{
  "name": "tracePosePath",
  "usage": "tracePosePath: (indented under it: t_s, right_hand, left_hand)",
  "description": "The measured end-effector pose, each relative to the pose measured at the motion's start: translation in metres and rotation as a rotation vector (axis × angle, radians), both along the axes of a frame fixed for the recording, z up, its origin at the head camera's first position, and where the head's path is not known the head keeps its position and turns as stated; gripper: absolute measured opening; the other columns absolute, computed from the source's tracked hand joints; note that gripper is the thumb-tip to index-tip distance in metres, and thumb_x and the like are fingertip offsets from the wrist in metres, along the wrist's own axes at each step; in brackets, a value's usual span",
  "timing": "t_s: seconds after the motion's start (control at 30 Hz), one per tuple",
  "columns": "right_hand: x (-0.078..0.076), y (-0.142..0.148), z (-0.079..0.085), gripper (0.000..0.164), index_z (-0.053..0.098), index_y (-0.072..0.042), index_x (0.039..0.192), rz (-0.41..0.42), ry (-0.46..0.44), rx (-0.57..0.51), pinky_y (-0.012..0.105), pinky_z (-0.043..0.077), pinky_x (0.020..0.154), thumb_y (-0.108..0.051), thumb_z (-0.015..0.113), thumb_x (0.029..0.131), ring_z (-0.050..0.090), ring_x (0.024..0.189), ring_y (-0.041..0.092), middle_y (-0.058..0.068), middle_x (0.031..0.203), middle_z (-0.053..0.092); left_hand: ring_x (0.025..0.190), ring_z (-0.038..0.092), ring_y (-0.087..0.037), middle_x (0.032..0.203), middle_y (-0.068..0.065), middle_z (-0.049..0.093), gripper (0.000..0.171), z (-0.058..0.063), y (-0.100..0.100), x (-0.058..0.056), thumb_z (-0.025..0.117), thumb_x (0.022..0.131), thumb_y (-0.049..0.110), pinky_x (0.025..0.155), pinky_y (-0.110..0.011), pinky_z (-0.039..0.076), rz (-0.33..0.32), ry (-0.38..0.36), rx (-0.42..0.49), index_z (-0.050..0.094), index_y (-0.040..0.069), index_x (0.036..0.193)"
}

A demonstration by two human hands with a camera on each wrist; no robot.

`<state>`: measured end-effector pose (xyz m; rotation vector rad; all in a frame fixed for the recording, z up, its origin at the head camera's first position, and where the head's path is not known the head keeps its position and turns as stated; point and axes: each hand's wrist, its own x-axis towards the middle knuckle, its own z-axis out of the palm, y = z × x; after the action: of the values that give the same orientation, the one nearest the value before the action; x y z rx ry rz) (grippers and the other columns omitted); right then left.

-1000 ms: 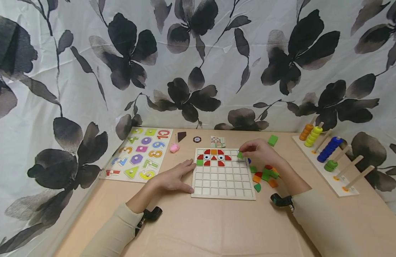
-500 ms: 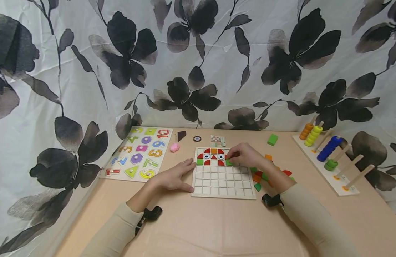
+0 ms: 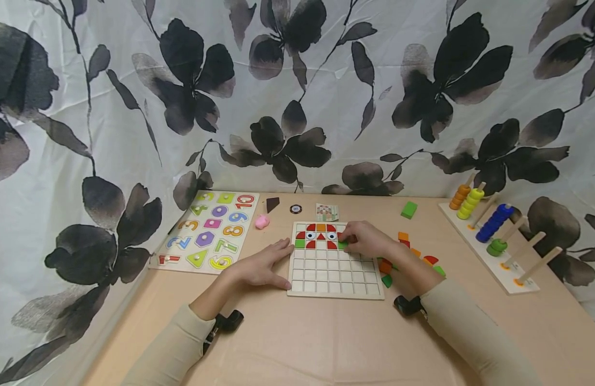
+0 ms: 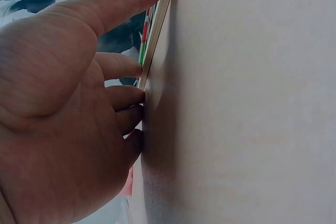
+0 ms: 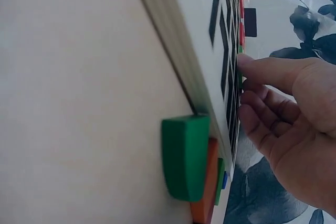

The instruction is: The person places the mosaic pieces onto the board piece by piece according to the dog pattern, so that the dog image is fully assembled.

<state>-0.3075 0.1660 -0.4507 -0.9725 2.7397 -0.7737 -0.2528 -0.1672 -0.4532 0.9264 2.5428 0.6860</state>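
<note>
A white grid board (image 3: pixel 336 273) lies flat before me, with red, orange and green tiles and two round eye pieces set in its upper rows. My left hand (image 3: pixel 263 265) rests along the board's left edge, its thumb and fingertips touching the wooden side (image 4: pixel 157 35) in the left wrist view. At the right end of the tiled part, my right hand (image 3: pixel 367 238) pinches a green square tile (image 3: pixel 342 245) at its cell beside a red piece. Thumb and forefinger meet over this tile in the right wrist view, partly covering it.
Loose green, orange and red tiles (image 3: pixel 386 266) lie right of the board, partly under my right forearm. A peg stand with coloured rings (image 3: pixel 501 246) is far right. At left lies a number puzzle (image 3: pixel 208 230); a pattern card (image 3: pixel 327 212) and pink lump (image 3: pixel 262 221) sit behind.
My right hand has moved left from the board's upper right corner, bringing the green tile to the cell right of the red pieces. It has since stayed there. The left hand has not moved.
</note>
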Motion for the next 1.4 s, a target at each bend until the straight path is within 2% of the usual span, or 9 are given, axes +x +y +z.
tracePosePath:
  t_s: [0.2,0.37,0.47,0.6,0.8,0.97,1.2,1.33,1.4]
  right_hand:
    - [0.005,0.018,0.003,0.028,0.074,-0.014,0.11,-0.044,0.002,-0.084,0.029,0.05,0.072,-0.017,0.076,0.083,0.055,0.082,0.016,-0.002,0.099,0.067]
    - [0.017,0.07,0.017,0.03,0.07,-0.015,0.115,-0.141,-0.014,-0.18,0.03,0.053,0.072,-0.021,0.073,0.086,0.057,0.086,0.019,0.003,0.108,0.066]
    - [0.023,0.11,0.022,0.034,0.067,-0.017,0.119,-0.22,-0.082,-0.178,0.028,0.053,0.074,-0.025,0.072,0.087,0.056,0.092,0.02,0.005,0.112,0.065]
    - [0.03,0.158,0.023,0.035,0.066,-0.013,0.121,-0.268,-0.204,-0.166,0.03,0.054,0.072,-0.023,0.071,0.088,0.056,0.093,0.026,0.01,0.11,0.066]
    - [0.034,0.203,0.012,0.029,0.068,-0.007,0.115,-0.197,-0.367,-0.124,0.027,0.052,0.072,-0.014,0.07,0.087,0.058,0.087,0.025,0.012,0.108,0.067]
    - [0.033,0.214,-0.002,0.029,0.07,-0.006,0.113,-0.143,-0.411,-0.114,0.025,0.05,0.072,-0.013,0.072,0.085,0.056,0.082,0.021,0.011,0.1,0.068]
    - [0.032,0.211,-0.005,0.021,0.069,-0.007,0.102,-0.188,-0.394,-0.121,0.028,0.049,0.071,-0.009,0.074,0.082,0.056,0.08,0.026,0.01,0.092,0.066]
    - [0.031,0.208,-0.006,0.014,0.064,-0.005,0.099,-0.23,-0.38,-0.154,0.03,0.051,0.071,-0.004,0.068,0.086,0.058,0.081,0.029,0.012,0.092,0.066]
    - [0.031,0.206,-0.007,0.014,0.063,-0.005,0.103,-0.258,-0.345,-0.186,0.029,0.052,0.07,-0.005,0.065,0.089,0.058,0.083,0.028,0.011,0.094,0.066]
  left_hand:
    - [0.147,0.004,-0.031,0.161,-0.012,0.007,0.099,-0.001,0.001,0.0,0.076,0.078,0.047,0.118,-0.046,0.009,-0.001,-0.001,-0.007,0.023,0.01,0.153]
    - [0.147,0.004,-0.031,0.161,-0.012,0.007,0.099,-0.001,0.001,-0.001,0.075,0.078,0.048,0.118,-0.046,0.009,-0.003,0.004,-0.009,0.023,0.01,0.153]
    - [0.147,0.004,-0.031,0.161,-0.012,0.008,0.099,-0.001,0.001,-0.001,0.075,0.078,0.048,0.118,-0.046,0.009,-0.001,0.004,-0.006,0.023,0.01,0.153]
    - [0.147,0.004,-0.03,0.161,-0.012,0.008,0.099,-0.001,0.001,-0.002,0.075,0.078,0.048,0.118,-0.046,0.009,-0.001,0.008,-0.008,0.023,0.01,0.153]
    - [0.147,0.004,-0.031,0.161,-0.012,0.007,0.099,-0.001,0.001,-0.001,0.075,0.078,0.048,0.118,-0.046,0.009,-0.001,0.011,-0.004,0.023,0.01,0.153]
    - [0.147,0.005,-0.032,0.161,-0.012,0.007,0.098,-0.001,0.001,0.0,0.075,0.078,0.048,0.118,-0.047,0.009,0.001,0.012,-0.009,0.023,0.01,0.153]
    - [0.147,0.005,-0.032,0.161,-0.012,0.007,0.099,-0.002,0.001,-0.001,0.075,0.078,0.049,0.118,-0.046,0.009,0.005,0.014,-0.009,0.023,0.011,0.153]
    - [0.147,0.004,-0.031,0.161,-0.011,0.007,0.099,-0.003,0.001,-0.002,0.076,0.077,0.049,0.118,-0.046,0.009,0.008,0.009,-0.01,0.023,0.012,0.153]
    - [0.147,0.004,-0.03,0.161,-0.01,0.007,0.099,-0.004,0.001,-0.002,0.076,0.078,0.049,0.118,-0.046,0.009,0.008,0.004,-0.01,0.023,0.012,0.153]
